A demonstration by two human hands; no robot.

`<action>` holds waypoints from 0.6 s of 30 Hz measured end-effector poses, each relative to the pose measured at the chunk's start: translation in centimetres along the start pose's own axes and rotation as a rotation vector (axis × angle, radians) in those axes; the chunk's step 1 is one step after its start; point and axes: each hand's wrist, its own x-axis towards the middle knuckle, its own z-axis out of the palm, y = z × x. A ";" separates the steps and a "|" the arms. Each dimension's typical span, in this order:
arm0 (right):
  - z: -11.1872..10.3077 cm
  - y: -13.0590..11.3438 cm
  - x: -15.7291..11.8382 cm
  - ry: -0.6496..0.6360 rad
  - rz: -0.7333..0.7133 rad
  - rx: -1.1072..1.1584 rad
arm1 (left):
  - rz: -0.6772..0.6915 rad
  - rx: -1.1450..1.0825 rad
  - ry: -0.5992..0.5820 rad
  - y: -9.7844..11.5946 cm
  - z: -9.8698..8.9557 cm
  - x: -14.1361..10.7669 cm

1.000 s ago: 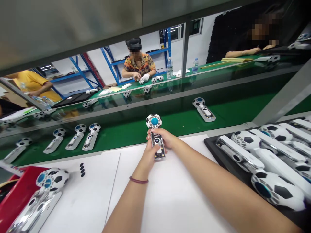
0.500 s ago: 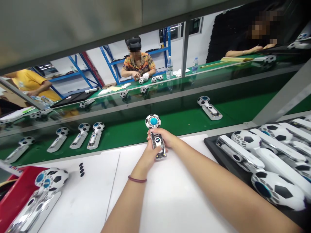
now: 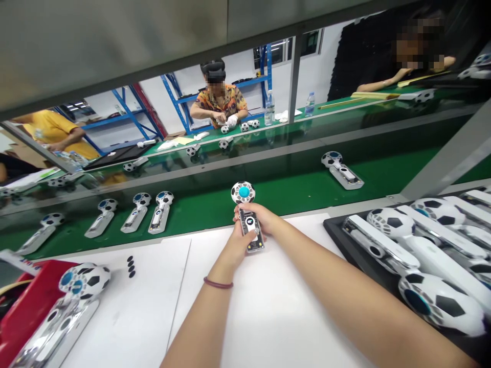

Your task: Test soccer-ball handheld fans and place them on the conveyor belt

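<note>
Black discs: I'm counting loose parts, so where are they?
In the head view, the black discs lie at left on the white worktop, just right of the football-patterned devices by the red bin.

A small factory with an assembly line.
Along the green belt (image 3: 207, 210) lie similar football-headed gadgets (image 3: 160, 213); people (image 3: 218, 102) sit at an opposite bench (image 3: 330, 112), blue shelves (image 3: 259, 80) behind.

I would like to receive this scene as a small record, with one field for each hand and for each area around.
Left hand: grips the football-headed device, thumb on its front
Right hand: holds it just below its round head
Green surface: four similar devices to the left, one to the right
Left side: red bin, four black discs
Right side: black tray, more devices
</note>
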 end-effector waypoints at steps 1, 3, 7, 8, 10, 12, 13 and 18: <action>0.0 0.0 0.0 0.000 0.000 0.001 | 0.002 0.002 -0.003 0.0 0.0 0.0; 0.0 0.0 0.0 -0.001 0.001 -0.002 | 0.001 0.003 -0.008 0.0 0.0 0.0; 0.1 0.0 0.0 -0.006 -0.008 0.005 | -0.010 -0.004 0.006 0.1 0.0 -0.1; 0.1 0.0 0.0 -0.004 -0.008 0.008 | -0.012 -0.003 0.007 0.2 0.1 -0.1; 0.1 0.0 0.0 0.002 -0.004 0.007 | -0.014 -0.005 0.006 0.2 0.1 -0.1; -0.1 0.1 0.0 0.008 -0.002 0.005 | -0.012 -0.014 0.005 0.1 0.1 -0.2; -0.2 0.3 0.0 0.009 -0.002 0.006 | -0.011 -0.019 0.006 0.1 0.1 -0.2; 0.4 -0.6 0.1 0.067 -0.003 -0.112 | -0.001 -0.068 0.008 -0.2 -0.2 0.1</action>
